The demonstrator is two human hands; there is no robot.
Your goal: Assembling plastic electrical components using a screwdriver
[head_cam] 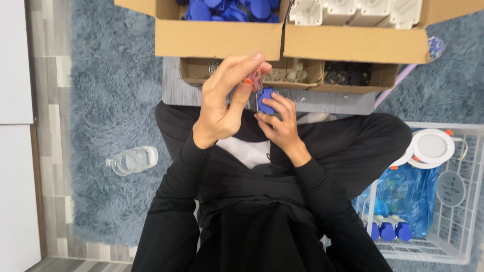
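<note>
My left hand (227, 95) is raised in front of me, its fingertips pinching a small clear part with an orange tab (253, 80). Right beside it, my right hand (280, 123) holds a blue plastic piece (267, 99) with a thin metal clip on its left side. The two parts touch or nearly touch above my lap. Both arms wear black sleeves, and I sit cross-legged on a blue-grey shaggy rug (106, 100).
Ahead stand a cardboard box of blue parts (217, 38), a box of white plastic housings (353, 43) and low trays of small parts (282, 75). A white wire basket (469, 211) at right holds round white lamps, a blue bag and blue pieces. A clear bottle (132, 160) lies at left.
</note>
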